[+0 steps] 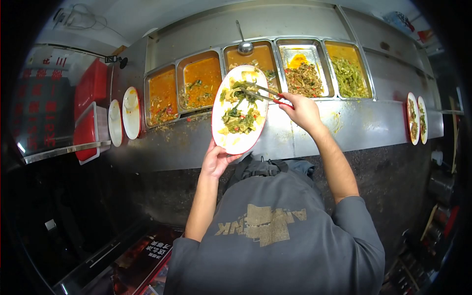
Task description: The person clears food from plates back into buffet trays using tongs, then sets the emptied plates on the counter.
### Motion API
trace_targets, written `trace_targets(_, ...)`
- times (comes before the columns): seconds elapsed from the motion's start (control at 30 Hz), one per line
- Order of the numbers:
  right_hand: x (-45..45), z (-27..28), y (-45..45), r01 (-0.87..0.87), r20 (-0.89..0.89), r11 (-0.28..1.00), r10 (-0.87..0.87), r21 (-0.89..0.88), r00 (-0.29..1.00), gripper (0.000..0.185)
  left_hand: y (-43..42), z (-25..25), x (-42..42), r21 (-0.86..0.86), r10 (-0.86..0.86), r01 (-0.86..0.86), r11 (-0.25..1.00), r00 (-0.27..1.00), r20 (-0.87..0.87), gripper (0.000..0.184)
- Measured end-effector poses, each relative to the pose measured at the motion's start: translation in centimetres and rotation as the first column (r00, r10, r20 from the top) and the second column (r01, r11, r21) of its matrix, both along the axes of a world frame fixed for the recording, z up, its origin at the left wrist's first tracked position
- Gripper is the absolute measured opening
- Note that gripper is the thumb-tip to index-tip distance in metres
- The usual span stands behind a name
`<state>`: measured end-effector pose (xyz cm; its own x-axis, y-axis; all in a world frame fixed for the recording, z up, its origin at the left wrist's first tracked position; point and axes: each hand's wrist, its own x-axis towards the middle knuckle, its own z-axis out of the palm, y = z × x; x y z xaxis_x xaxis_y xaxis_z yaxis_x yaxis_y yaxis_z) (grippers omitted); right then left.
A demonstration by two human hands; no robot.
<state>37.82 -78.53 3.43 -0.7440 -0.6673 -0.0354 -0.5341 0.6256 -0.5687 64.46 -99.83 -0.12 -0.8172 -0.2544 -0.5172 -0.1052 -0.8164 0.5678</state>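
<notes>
My left hand [216, 160] grips the lower end of a white oval plate [222, 141] with a red rim, held tilted in front of the food pans. Leafy green vegetables [241, 119] with bits of red lie on it in two heaps. In my right hand [304, 114] are metal tongs [263, 94] with red handles, the fingers closed round them. Their tips reach over the upper heap of greens on the plate; whether they pinch any of it I cannot tell. Behind the plate, a pan of brown broth [258, 55] is partly covered, and a ladle [245, 47] rests in it.
Two pans of orange-brown broth [162, 93] stand to the left. Right of centre are a pan of chopped meat [304, 78] and one of green vegetables [350, 76]. Oval plates [131, 113] stand at the counter's left, food-filled plates [413, 118] at its right. Red tubs [88, 128] sit far left.
</notes>
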Motion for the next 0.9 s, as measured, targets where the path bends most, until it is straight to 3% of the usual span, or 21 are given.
trace_targets(0.07, -0.3, -0.1, 0.1, 0.029, -0.028, 0.999, -0.028, 0.018, 0.999, 0.042, 0.1, 0.0, 0.1, 0.014, 0.007, -0.007, 1.000, 1.000, -0.007, 0.072)
trace_targets(0.2, -0.4, 0.6, 0.8, -0.005, 0.117, 0.996, 0.015, -0.088, 0.993, 0.046, 0.2, 0.2, 0.2, 0.008, 0.012, -0.012, 1.000, 1.000, 0.002, 0.072)
trace_targets(0.43, 1.1, 1.3, -0.4, -0.053, -0.136, 0.993, 0.067, 0.102, 0.988, 0.051, 0.0, 0.5, 0.2, 0.003, 0.001, -0.001, 1.000, 1.000, 0.006, 0.072)
trace_targets(0.6, -0.1, 0.5, -0.6, -0.001, -0.127, 1.000, 0.002, 0.000, 0.992, 0.050, 0.0, 0.6, 0.0, 0.013, 0.007, -0.007, 1.000, 1.000, 0.001, 0.072)
trace_targets(0.7, 0.0, 3.4, 0.2, -0.058, 0.079, 0.985, 0.072, -0.159, 0.994, 0.051, -0.1, 0.7, -0.2, 0.011, 0.019, -0.019, 1.000, 1.000, 0.019, 0.072)
trace_targets(0.73, 0.1, 4.5, 0.4, -0.104, 0.146, 0.985, 0.124, -0.136, 0.982, 0.052, -0.2, 0.8, -0.5, 0.007, 0.017, -0.017, 1.000, 1.000, 0.022, 0.072)
trace_targets(0.9, 2.4, 5.9, 1.3, -0.289, -0.039, 0.956, 0.287, -0.045, 0.957, 0.052, -0.8, 0.8, -1.8, 0.005, 0.007, -0.007, 1.000, 1.000, -0.003, 0.072)
